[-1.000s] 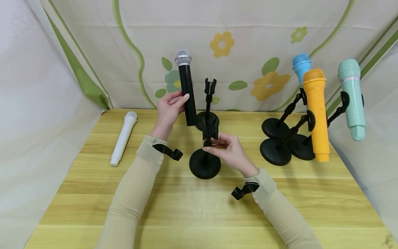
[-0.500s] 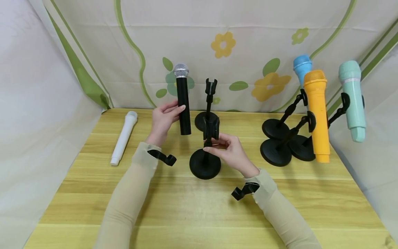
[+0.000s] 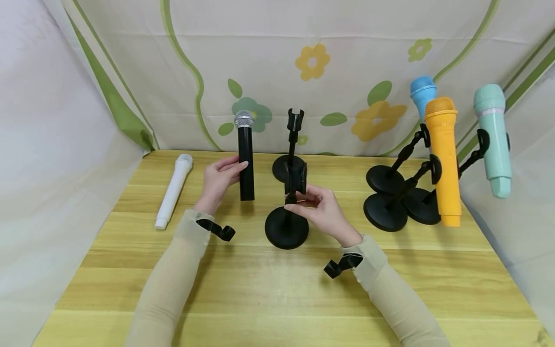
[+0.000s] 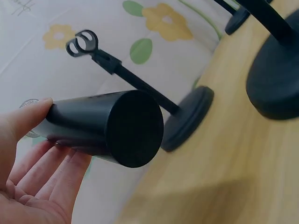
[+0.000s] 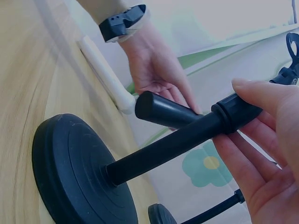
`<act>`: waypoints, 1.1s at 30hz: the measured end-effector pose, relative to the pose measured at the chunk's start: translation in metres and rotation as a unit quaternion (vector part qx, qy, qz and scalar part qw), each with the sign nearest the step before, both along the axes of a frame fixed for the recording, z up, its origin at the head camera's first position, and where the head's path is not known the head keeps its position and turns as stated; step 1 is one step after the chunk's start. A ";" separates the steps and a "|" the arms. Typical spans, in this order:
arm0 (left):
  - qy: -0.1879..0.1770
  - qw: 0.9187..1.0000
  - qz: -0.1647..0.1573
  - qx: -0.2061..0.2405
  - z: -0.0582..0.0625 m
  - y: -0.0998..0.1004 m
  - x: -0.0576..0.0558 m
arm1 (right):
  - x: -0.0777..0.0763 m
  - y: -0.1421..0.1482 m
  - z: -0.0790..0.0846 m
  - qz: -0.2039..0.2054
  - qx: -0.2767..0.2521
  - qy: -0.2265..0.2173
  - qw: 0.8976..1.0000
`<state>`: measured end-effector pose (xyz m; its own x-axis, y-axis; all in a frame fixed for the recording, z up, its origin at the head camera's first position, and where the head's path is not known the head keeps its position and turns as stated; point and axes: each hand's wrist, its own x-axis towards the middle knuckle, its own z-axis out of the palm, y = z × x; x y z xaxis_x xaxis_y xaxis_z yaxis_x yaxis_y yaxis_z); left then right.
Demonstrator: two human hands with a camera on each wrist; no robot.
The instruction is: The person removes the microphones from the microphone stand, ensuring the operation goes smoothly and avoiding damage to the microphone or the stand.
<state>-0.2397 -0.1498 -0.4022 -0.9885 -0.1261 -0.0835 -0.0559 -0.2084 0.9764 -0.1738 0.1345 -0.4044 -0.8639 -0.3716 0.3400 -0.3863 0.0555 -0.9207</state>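
My left hand pinches a black microphone with a silver mesh head, held nearly upright over the table. In the left wrist view its flat black bottom end faces the camera. To its right, my right hand grips the upper pole of a black microphone stand, just under the clip. The round base sits on the table, and the clip holds nothing. Thumb and fingers lie around the pole's collar in the right wrist view.
A second stand with a bare clip is behind the gripped one. A white microphone lies at the left. At the right, several stands bear blue, orange and mint-green microphones. A patterned cloth hangs behind the table.
My left hand has moved the black microphone down and to the left, away from the stands, and it is more upright. My right hand stays on the stand's pole.
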 end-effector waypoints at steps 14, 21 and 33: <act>-0.037 0.997 0.006 -0.062 -0.019 -0.035 0.013 | 0.013 -0.006 0.027 0.008 0.000 -0.008 1.000; -0.059 0.993 0.003 -0.098 -0.024 -0.048 0.019 | 0.014 -0.005 0.027 0.005 0.003 -0.011 1.000; -0.075 0.989 0.014 -0.129 -0.029 -0.066 0.029 | 0.014 -0.004 0.027 0.003 0.006 -0.009 1.000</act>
<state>-0.2109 -0.2155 -0.4307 -0.9630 -0.1899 -0.1911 -0.2028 0.0436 0.9783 -0.1596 0.1303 -0.3779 -0.8678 -0.3810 0.3190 -0.3693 0.0649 -0.9271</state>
